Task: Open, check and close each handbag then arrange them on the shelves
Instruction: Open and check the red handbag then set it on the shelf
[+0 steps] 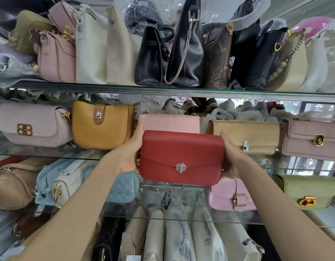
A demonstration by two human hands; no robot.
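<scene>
Count of items in view. Hands: two, a left hand (131, 147) and a right hand (231, 157), with one red handbag (181, 157) between them. Glass shelves: three tiers plainly visible. Middle shelf (50, 155): five handbags standing in a row, namely one lilac (31, 125), one mustard (102, 125), one pink (171, 123), one tan (244, 136), one mauve (311, 140). Top shelf (163, 91): three black bags told apart; the remainder too crowded to count reliably.

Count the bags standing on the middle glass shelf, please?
5: lilac bag far left, mustard bag, pink bag behind the held red bag, tan bag, mauve bag. Others may hide behind.
</scene>
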